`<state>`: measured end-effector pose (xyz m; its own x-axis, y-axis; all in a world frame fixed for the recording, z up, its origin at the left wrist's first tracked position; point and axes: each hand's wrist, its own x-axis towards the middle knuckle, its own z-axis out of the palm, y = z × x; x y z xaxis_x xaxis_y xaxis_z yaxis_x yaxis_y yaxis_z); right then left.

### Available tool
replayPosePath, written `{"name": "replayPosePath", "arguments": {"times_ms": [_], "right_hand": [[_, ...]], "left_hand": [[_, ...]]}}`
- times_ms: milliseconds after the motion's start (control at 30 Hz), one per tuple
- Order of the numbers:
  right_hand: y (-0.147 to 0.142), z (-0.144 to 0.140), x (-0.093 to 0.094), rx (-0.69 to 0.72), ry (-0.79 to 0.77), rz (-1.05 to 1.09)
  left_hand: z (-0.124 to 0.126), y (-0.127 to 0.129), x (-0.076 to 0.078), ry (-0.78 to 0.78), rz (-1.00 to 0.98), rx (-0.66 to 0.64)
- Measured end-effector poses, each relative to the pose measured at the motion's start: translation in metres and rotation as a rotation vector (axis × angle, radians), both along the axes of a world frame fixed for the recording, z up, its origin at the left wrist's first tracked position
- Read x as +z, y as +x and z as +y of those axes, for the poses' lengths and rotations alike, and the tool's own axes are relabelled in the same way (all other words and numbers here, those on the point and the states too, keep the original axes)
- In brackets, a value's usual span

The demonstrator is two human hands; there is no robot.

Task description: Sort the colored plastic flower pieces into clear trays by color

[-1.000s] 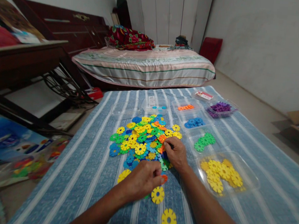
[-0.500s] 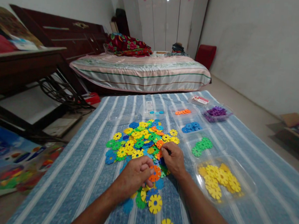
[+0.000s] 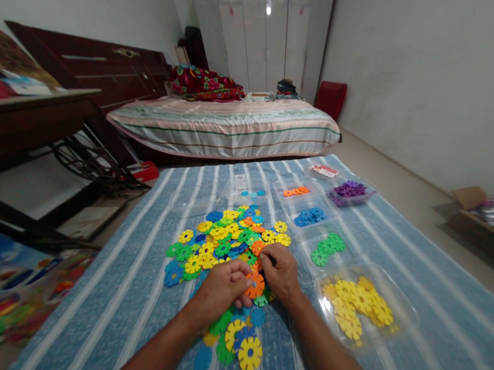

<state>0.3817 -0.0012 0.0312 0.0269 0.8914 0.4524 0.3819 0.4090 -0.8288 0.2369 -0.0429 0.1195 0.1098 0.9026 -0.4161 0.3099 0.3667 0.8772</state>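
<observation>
My left hand (image 3: 222, 287) is closed on an orange notched plastic disc (image 3: 254, 285), held at its left edge by the thumb and fingers. Just to the right, my right hand (image 3: 280, 271) has its thumb and fingertips pinched at the pile's right side, touching orange discs there; the fingertips partly hide what is between them. Under and beyond both hands spreads a mixed pile of yellow, green, blue and orange notched discs (image 3: 208, 249). More discs lie nearer me, among them a yellow disc (image 3: 250, 354).
Clear boxes on the right hold yellow discs (image 3: 361, 300), green discs (image 3: 328, 249), blue discs (image 3: 311, 216), orange discs (image 3: 296, 192) and purple discs (image 3: 348, 192). Another box with light blue discs (image 3: 252, 194) stands behind the pile. A striped cloth (image 3: 134, 278) covers the surface; a bed (image 3: 225, 127) stands beyond.
The view has shifted slightly, so everything sits a little lower and further left. Both hands keep nearly the same place over the pile, the orange disc still in my left hand.
</observation>
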Motion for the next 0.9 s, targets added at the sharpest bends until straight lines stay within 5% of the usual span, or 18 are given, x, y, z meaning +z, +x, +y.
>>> {"name": "replayPosePath", "arguments": {"times_ms": [167, 400, 500, 733, 900], "right_hand": [[-0.003, 0.001, 0.001, -0.021, 0.000, -0.013], [-0.005, 0.001, 0.001, 0.005, -0.007, 0.035], [-0.004, 0.001, 0.001, 0.004, -0.015, 0.037], [-0.003, 0.002, 0.001, 0.012, -0.034, 0.028], [0.001, 0.001, -0.001, 0.019, -0.031, 0.005]], "left_hand": [[0.041, 0.013, 0.005, 0.080, -0.059, 0.136], [0.150, 0.079, 0.051, 0.212, -0.275, 0.137], [0.167, 0.090, 0.056, 0.233, -0.246, 0.142], [0.112, 0.051, 0.018, 0.262, 0.013, 0.036], [0.040, 0.008, 0.005, 0.663, 0.504, -0.196]]}}
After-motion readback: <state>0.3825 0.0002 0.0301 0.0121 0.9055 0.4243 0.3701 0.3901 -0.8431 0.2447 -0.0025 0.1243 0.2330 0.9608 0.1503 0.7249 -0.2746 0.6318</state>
